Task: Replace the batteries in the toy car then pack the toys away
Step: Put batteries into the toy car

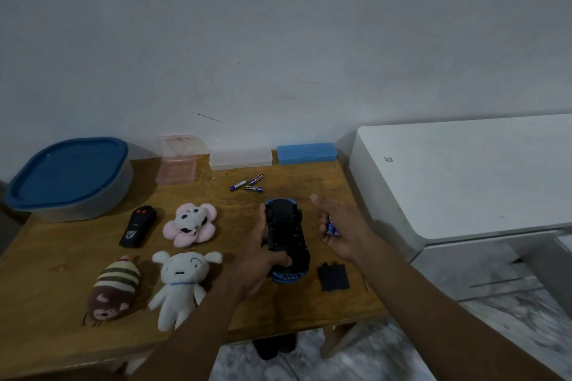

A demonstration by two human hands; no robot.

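A blue toy car point(286, 235) is upside down above the wooden table point(55, 275), its black underside and open battery bay facing up. My left hand point(258, 260) grips it from the left side, thumb across the rear. Just right of the car, my right hand point(337, 226) holds a few blue batteries point(331, 226) in curled fingers. The black battery cover point(333, 276) lies on the table below that hand. Three loose batteries point(247, 184) lie farther back. A black remote point(137, 226) rests at the left.
Three plush toys lie on the table: a pink flower one point(189, 224), a white one point(181, 283), a striped brown one point(113, 288). A blue-lidded tub point(69, 176), pink box point(176, 164), clear case point(240, 158) and blue case point(305, 153) line the back. A white cabinet point(464, 182) stands right.
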